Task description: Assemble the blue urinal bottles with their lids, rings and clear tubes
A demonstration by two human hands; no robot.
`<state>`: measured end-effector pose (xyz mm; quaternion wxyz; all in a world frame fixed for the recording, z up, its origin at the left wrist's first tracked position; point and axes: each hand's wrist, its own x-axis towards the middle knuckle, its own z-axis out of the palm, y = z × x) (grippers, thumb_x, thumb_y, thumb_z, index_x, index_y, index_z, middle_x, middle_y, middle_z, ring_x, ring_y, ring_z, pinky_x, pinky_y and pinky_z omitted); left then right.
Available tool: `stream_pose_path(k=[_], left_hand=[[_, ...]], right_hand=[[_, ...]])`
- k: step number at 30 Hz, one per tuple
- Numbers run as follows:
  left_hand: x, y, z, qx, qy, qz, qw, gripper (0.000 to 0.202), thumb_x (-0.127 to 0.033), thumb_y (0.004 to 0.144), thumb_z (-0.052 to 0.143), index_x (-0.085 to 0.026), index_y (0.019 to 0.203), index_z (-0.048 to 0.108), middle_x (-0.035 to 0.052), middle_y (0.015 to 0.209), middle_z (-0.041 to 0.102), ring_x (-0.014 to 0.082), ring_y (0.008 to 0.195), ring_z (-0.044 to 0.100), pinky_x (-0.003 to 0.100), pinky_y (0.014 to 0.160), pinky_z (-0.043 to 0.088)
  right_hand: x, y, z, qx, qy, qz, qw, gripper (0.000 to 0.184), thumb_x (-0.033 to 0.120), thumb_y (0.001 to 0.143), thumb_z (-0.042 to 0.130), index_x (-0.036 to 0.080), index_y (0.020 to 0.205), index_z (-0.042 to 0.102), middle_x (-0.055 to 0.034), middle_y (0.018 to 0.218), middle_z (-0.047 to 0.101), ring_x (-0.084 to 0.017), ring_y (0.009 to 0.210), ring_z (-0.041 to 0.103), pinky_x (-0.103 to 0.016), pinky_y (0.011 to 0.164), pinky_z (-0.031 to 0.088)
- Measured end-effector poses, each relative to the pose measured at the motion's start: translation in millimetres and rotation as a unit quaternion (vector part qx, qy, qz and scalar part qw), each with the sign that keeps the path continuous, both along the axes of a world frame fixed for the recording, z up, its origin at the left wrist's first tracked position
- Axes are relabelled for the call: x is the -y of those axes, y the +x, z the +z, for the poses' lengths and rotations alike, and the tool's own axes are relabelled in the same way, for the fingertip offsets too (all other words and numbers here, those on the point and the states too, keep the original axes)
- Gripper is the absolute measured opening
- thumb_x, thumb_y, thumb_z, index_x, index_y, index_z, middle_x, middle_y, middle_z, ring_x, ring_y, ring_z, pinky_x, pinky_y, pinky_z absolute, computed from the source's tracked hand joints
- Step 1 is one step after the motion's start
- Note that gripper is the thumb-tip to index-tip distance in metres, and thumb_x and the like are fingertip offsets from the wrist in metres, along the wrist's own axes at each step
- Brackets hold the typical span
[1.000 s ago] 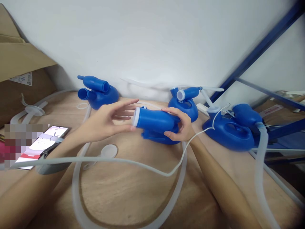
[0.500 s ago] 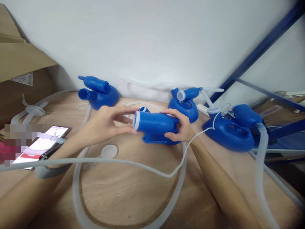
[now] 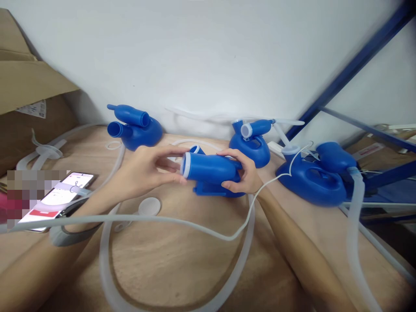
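Note:
A blue plastic tube [image 3: 211, 167] with a white ring [image 3: 185, 165] round its mouth lies level over a blue urinal bottle [image 3: 212, 189]. From the closed end, the fingers and thumb of my right hand [image 3: 243, 171] wrap round the tube. At its mouth, my left hand [image 3: 156, 167] pinches the white ring between thumb and fingers. The bottle's short neck [image 3: 196, 150] shows behind the tube; most of the bottle is hidden. A white round cap [image 3: 150, 206] with a strap lies on the table in front of my left hand.
Other blue urinal bottles stand at back left [image 3: 143, 132], back right [image 3: 250, 147] and right [image 3: 313, 184]. A translucent hose [image 3: 107, 268] loops across the wooden table. A white cable [image 3: 182, 224] crosses before my wrists. A phone [image 3: 61, 197] and cardboard box [image 3: 32, 86] are at left.

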<state>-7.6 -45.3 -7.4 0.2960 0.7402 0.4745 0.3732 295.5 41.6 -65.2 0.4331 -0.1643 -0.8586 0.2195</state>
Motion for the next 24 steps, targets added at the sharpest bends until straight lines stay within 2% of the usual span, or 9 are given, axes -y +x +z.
stream_pose_path(k=[8, 12, 17, 20, 24], left_hand=[[-1.0, 5.1, -8.6, 0.042, -0.016, 0.011, 0.999, 0.079, -0.059, 0.065, 0.097, -0.022, 0.132, 0.077, 0.0071, 0.101, 0.084, 0.0321, 0.092, 0.082, 0.042, 0.086, 0.071], [3.2, 6.1, -6.4, 0.04, -0.009, 0.017, 0.999, 0.078, -0.058, 0.065, 0.097, -0.022, 0.131, 0.078, 0.0065, 0.098, 0.084, 0.0318, 0.09, 0.083, 0.042, 0.084, 0.071], [6.1, 5.5, -2.9, 0.027, -0.007, 0.019, 0.999, 0.076, -0.058, 0.067, 0.095, -0.021, 0.132, 0.078, 0.0071, 0.098, 0.084, 0.0315, 0.089, 0.082, 0.043, 0.086, 0.071], [5.6, 5.9, -2.0, 0.024, -0.015, 0.019, 0.999, 0.075, -0.057, 0.068, 0.094, -0.021, 0.132, 0.077, 0.0075, 0.103, 0.084, 0.0311, 0.091, 0.083, 0.042, 0.088, 0.07], [4.5, 5.5, -2.5, 0.031, -0.035, 0.018, 0.999, 0.075, -0.054, 0.067, 0.095, -0.018, 0.13, 0.076, 0.0076, 0.099, 0.085, 0.0318, 0.092, 0.083, 0.04, 0.087, 0.07]], right_hand=[[1.2, 2.6, 3.6, -0.001, 0.007, -0.003, 1.0, 0.069, 0.055, 0.076, 0.089, 0.023, 0.133, 0.068, -0.0122, 0.128, 0.076, -0.034, 0.119, 0.074, -0.044, 0.098, 0.062], [2.8, 3.7, 8.0, -0.006, 0.019, 0.008, 1.0, 0.069, 0.053, 0.076, 0.089, 0.023, 0.134, 0.068, -0.0114, 0.126, 0.076, -0.033, 0.117, 0.075, -0.044, 0.101, 0.062], [3.2, 1.5, 5.1, -0.016, 0.034, 0.013, 0.999, 0.07, 0.051, 0.077, 0.09, 0.023, 0.136, 0.066, -0.0115, 0.129, 0.076, -0.033, 0.12, 0.074, -0.044, 0.103, 0.061], [3.1, 0.7, 2.8, -0.02, 0.035, 0.019, 0.999, 0.07, 0.05, 0.077, 0.09, 0.024, 0.137, 0.066, -0.011, 0.13, 0.075, -0.033, 0.122, 0.073, -0.043, 0.103, 0.061], [2.9, 0.9, 1.4, -0.012, 0.03, 0.009, 0.999, 0.071, 0.052, 0.077, 0.089, 0.024, 0.138, 0.066, -0.0106, 0.13, 0.075, -0.032, 0.119, 0.074, -0.042, 0.098, 0.062]])
